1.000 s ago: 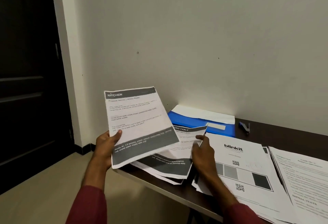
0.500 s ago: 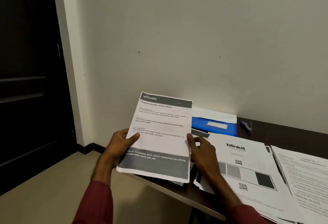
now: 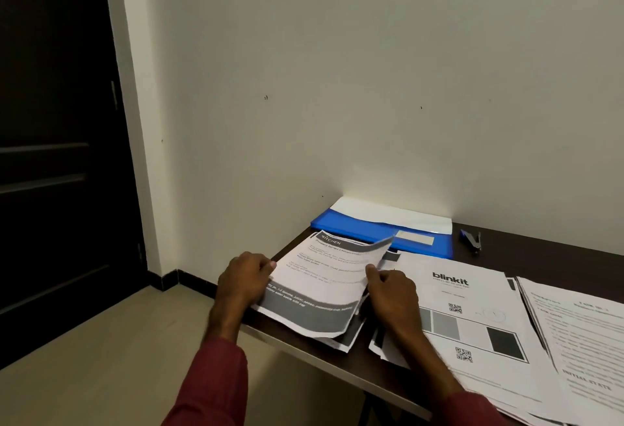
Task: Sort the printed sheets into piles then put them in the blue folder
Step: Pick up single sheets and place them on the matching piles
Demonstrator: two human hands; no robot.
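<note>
KITCHEN sheet (image 3: 324, 285) sits on top of the leftmost pile (image 3: 349, 336) at the left end of the worktop (image 3: 540, 256), far right corner curled up. The left grip (image 3: 244, 278) holds its left edge with fingers curled, and the right grip (image 3: 393, 294) pinches its right edge, thumb on top. Just behind that pile the blue folder (image 3: 341, 224) lies flat against the wall (image 3: 337, 88), with a white sheet (image 3: 388, 213) on its far part; the blinkit pile (image 3: 472, 321) is just right of the right grip, a text pile (image 3: 580, 341) beyond it, and a stapler (image 3: 471, 240) near the folder's right end.
</note>
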